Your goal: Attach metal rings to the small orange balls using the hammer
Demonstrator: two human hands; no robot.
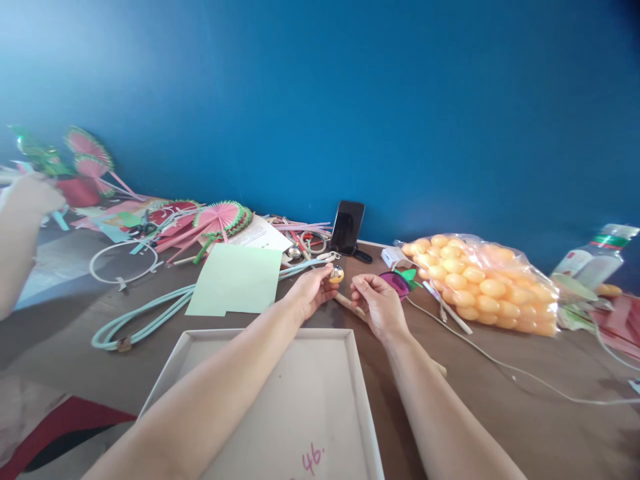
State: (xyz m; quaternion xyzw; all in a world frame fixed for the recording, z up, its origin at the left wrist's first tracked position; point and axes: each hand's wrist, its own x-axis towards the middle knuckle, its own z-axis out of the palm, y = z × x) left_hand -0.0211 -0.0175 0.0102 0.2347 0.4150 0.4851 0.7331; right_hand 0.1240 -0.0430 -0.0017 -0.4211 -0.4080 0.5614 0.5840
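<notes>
I see the left hand (pixel 313 290) pinching 1 small ball (pixel 337 274) at frame centre. The right hand (pixel 377 303) is curled narrow over a wooden stick (pixel 345 302); I cannot tell whether it grips it. With only fingertips holding it, the ball could slip and roll across the table (pixel 500 400).

1. Deep, even blue across the wall (pixel 350 100).
2. Dark brown for the table (pixel 525 420).
3. Yellow with a shiny silver patch on the ball (pixel 337 274).
4. Pale green on the sheet of paper (pixel 235 280).
5. Orange-yellow all through the clear bag (pixel 480 283).
6. Pink pleats with green striped rims on the fans (pixel 223 217).
7. Glossy black on the phone (pixel 347 227).
8. Off-white on the tray (pixel 310 393), with a pink "46" scrawled near its edge.
9. Pale teal along the cord (pixel 145 313).
</notes>
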